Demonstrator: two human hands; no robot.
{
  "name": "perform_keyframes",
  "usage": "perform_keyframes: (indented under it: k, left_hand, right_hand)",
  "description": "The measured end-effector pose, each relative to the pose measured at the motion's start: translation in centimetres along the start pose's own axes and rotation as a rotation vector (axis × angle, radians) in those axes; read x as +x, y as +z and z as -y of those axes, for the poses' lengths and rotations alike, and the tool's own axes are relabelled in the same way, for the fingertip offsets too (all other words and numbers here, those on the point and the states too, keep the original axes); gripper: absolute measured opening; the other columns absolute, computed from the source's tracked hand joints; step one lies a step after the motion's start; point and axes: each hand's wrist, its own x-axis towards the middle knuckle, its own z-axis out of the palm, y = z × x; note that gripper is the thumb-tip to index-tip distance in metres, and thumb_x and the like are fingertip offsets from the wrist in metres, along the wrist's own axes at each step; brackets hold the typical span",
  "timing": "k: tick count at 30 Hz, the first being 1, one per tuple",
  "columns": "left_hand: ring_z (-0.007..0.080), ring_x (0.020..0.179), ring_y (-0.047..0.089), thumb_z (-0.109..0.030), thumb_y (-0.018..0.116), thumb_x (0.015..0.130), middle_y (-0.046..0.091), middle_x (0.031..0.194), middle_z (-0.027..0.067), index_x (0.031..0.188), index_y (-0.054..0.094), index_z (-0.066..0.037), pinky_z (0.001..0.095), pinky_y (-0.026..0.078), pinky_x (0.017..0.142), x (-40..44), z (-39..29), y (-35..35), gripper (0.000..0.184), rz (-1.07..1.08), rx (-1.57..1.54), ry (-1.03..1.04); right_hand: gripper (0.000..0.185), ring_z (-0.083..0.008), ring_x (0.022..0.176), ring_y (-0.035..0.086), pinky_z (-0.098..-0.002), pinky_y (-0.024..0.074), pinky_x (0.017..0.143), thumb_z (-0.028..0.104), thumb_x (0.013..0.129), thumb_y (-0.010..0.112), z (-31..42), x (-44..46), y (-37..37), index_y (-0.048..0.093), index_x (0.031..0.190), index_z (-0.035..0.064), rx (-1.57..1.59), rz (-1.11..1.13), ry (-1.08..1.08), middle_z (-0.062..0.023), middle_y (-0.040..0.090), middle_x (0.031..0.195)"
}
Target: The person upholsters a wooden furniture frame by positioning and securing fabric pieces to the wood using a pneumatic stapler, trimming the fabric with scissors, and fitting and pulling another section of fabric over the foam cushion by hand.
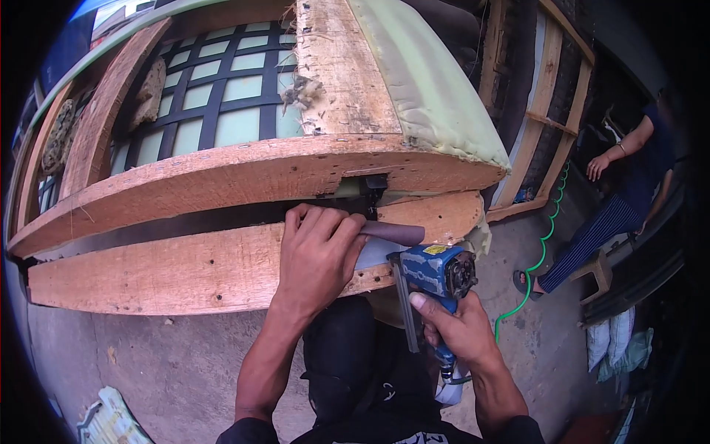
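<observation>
My left hand (318, 248) is closed around a rolled piece of greyish-purple fabric (399, 234) against the curved lower wooden rail (155, 274) of a sofa-like frame. A pale strip (377, 252) shows just under the roll. My right hand (466, 329) grips a blue pneumatic staple gun (436, 268) by its handle, its nose close to the rail just right of my left hand. Whether the nose touches the wood I cannot tell. Above runs the upper curved rail (244, 166), with a black metal bracket (376, 185) in the gap between the rails.
Black webbing (222, 89) crosses the frame; pale green foam (436, 81) covers its right side. A green coiled air hose (543, 251) trails over the concrete floor. A person (629, 192) is at the right, by a small stool (594, 275). Another wooden frame (543, 111) stands behind.
</observation>
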Motion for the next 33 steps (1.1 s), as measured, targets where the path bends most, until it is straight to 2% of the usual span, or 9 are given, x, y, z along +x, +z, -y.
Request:
perform_keyframes:
  k: [1, 3, 4, 12, 14, 15, 20, 23, 33]
  left_hand:
    - [0.0272, 0.090, 0.063, -0.007, 0.079, 0.078, 0.065, 0.093, 0.0057, 0.104, 0.071, -0.007, 0.0438, 0.044, 0.089, -0.2, 0.2, 0.0, 0.028, 0.004, -0.022, -0.002]
    - [0.0273, 0.092, 0.063, -0.008, 0.080, 0.078, 0.067, 0.095, 0.0068, 0.107, 0.071, -0.006, 0.0443, 0.044, 0.091, -0.6, 0.6, 0.1, 0.030, -0.058, -0.034, -0.036]
    - [0.0273, 0.092, 0.063, -0.008, 0.080, 0.078, 0.067, 0.095, 0.0068, 0.107, 0.071, -0.006, 0.0443, 0.044, 0.091, -0.9, 0.8, 0.4, 0.030, -0.051, -0.070, -0.038]
    - [0.0274, 0.094, 0.064, -0.010, 0.082, 0.079, 0.067, 0.097, 0.0080, 0.107, 0.072, -0.004, 0.0465, 0.046, 0.094, -1.8, 1.4, 0.1, 0.030, -0.082, -0.120, -0.164]
    - [0.0273, 0.094, 0.064, -0.011, 0.082, 0.079, 0.068, 0.096, 0.0080, 0.106, 0.072, -0.004, 0.0467, 0.046, 0.094, -1.8, 1.4, -0.1, 0.030, -0.092, -0.131, -0.167]
    - [0.0273, 0.094, 0.065, -0.010, 0.082, 0.079, 0.068, 0.096, 0.0081, 0.105, 0.072, -0.004, 0.0467, 0.046, 0.095, -1.9, 1.5, -0.2, 0.028, -0.118, -0.157, -0.190]
    - [0.0271, 0.094, 0.065, -0.008, 0.080, 0.082, 0.069, 0.097, 0.0085, 0.102, 0.073, -0.004, 0.0454, 0.047, 0.093, -2.3, 2.0, -0.5, 0.022, -0.150, -0.193, -0.213]
    - [0.0269, 0.093, 0.065, -0.007, 0.079, 0.083, 0.070, 0.095, 0.0083, 0.103, 0.073, -0.003, 0.0442, 0.047, 0.091, -2.8, 2.1, -0.4, 0.022, -0.174, -0.210, -0.265]
    - [0.0266, 0.079, 0.061, -0.007, 0.080, 0.084, 0.067, 0.087, 0.0086, 0.100, 0.076, -0.004, 0.0377, 0.048, 0.070, -3.2, 2.1, -1.0, 0.016, -0.213, -0.267, -0.404]
  right_hand:
    - [0.027, -0.0099, 0.051, 0.053, -0.0272, 0.0432, 0.049, 0.024, 0.096, 0.075, 0.3, 0.0, 0.3, 0.068, 0.108, 0.0001, -0.005, -0.015, 0.015, -0.0008, 0.058, 0.066]
    - [0.041, -0.0099, 0.049, 0.053, -0.0294, 0.0409, 0.049, 0.035, 0.096, 0.074, 1.0, 0.1, 0.8, 0.062, 0.069, 0.0056, -0.020, -0.065, 0.001, -0.0002, 0.056, 0.055]
    - [0.041, -0.0099, 0.049, 0.053, -0.0294, 0.0409, 0.049, 0.035, 0.096, 0.074, 1.2, -0.1, 1.0, 0.062, 0.069, 0.0056, -0.027, -0.092, 0.025, -0.0002, 0.056, 0.055]
    - [0.029, -0.0088, 0.053, 0.057, -0.0284, 0.0430, 0.050, 0.030, 0.094, 0.077, 3.5, -0.4, 3.2, 0.071, 0.102, 0.0024, -0.112, -0.171, 0.163, 0.0000, 0.062, 0.063]
    - [0.035, -0.0097, 0.062, 0.061, -0.0296, 0.0484, 0.057, 0.027, 0.093, 0.077, 4.1, -0.3, 4.2, 0.069, 0.117, 0.0014, -0.192, -0.244, 0.129, -0.0041, 0.069, 0.078]
    - [0.042, -0.0124, 0.075, 0.066, -0.0319, 0.0533, 0.068, 0.024, 0.093, 0.077, 3.1, -0.1, 4.4, 0.066, 0.126, 0.0009, -0.300, -0.274, -0.065, -0.0076, 0.073, 0.094]
    - [0.043, -0.0165, 0.085, 0.069, -0.0338, 0.0549, 0.077, 0.023, 0.093, 0.078, 3.9, -0.3, 4.6, 0.066, 0.127, 0.0004, -0.239, -0.242, 0.206, -0.0092, 0.074, 0.100]
    - [0.034, -0.0077, 0.055, 0.052, -0.0266, 0.0398, 0.049, 0.017, 0.091, 0.080, 3.9, -0.9, 5.5, 0.065, 0.119, 0.0023, -0.174, -0.271, 0.099, -0.0011, 0.063, 0.076]
    - [0.034, -0.0101, 0.053, 0.051, -0.0273, 0.0406, 0.049, 0.021, 0.094, 0.078, 5.8, -1.4, 6.6, 0.064, 0.117, -0.0004, 0.057, -0.053, 0.245, -0.0016, 0.059, 0.072]
